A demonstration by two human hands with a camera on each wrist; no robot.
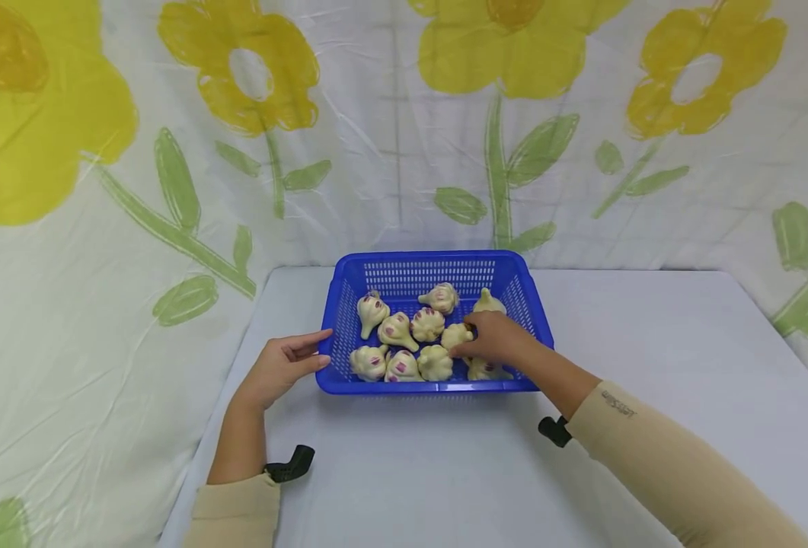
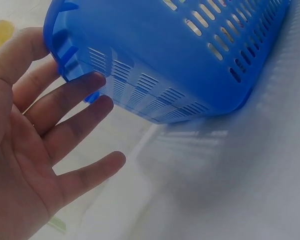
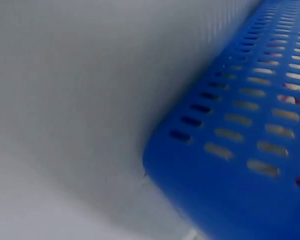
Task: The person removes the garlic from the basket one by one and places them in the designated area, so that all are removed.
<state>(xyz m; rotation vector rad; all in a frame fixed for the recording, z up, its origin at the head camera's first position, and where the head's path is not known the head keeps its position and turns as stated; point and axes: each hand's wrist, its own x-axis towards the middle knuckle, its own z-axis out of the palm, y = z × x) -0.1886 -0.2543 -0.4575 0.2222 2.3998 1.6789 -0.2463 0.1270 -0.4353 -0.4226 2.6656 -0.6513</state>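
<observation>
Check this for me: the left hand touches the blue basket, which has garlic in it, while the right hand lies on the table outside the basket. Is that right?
Not quite: the right hand is inside the basket, at a piece of garlic, as the head view shows. The left hand does touch the blue basket, and there is garlic in it.

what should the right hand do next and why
Probably lift the garlic bulb gently upward: the right hand has its fingertips about it, neighbouring bulbs crowd close, and the left hand at the rim could steady the blue basket.
</observation>
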